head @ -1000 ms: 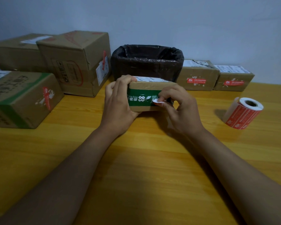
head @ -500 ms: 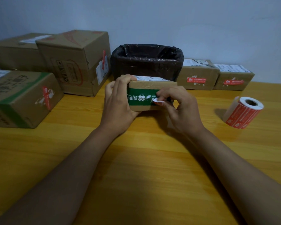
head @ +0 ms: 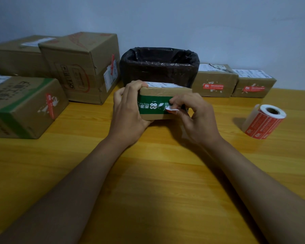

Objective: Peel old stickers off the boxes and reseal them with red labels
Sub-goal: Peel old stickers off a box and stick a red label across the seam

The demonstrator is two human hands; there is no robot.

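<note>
Only one view is given, taken from a wide-angle camera worn on the person's head. It is aimed forward and slightly downward across the tabletop [head: 157,191] toward the pale wall [head: 183,20] behind it. Both forearms are seen entering from the bottom corners, and the hands are framed close, just above the middle of the picture. The far edge of the tabletop is shown bowed by the lens. No second view is supplied, so no overlap is shared.
</note>
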